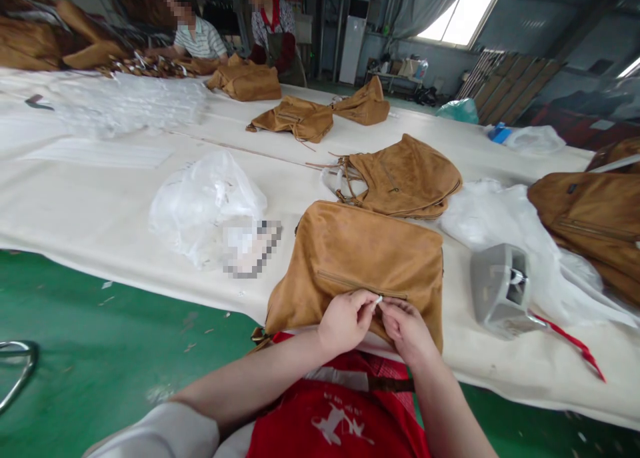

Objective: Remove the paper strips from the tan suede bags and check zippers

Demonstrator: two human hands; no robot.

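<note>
A tan leather bag (370, 245) lies flat at the table's near edge, with a long zipper (345, 281) across its front. Over the zipper's right end, my left hand (347, 319) pinches a small white strip (379, 301) between thumb and fingers. My right hand (405, 325) meets it there, fingertips closed at the same spot. Whether the strip is tissue, tape or paper is too small to tell. Just behind lies a second tan bag (405, 178) with its straps to the left.
A grey tape dispenser (500, 291) with a red ribbon (575, 348) stands right of the bag. Clear plastic bags (207, 198) lie to the left. More tan bags (595, 211) sit at the right and further back. Two people (203, 38) are across the table (100, 205).
</note>
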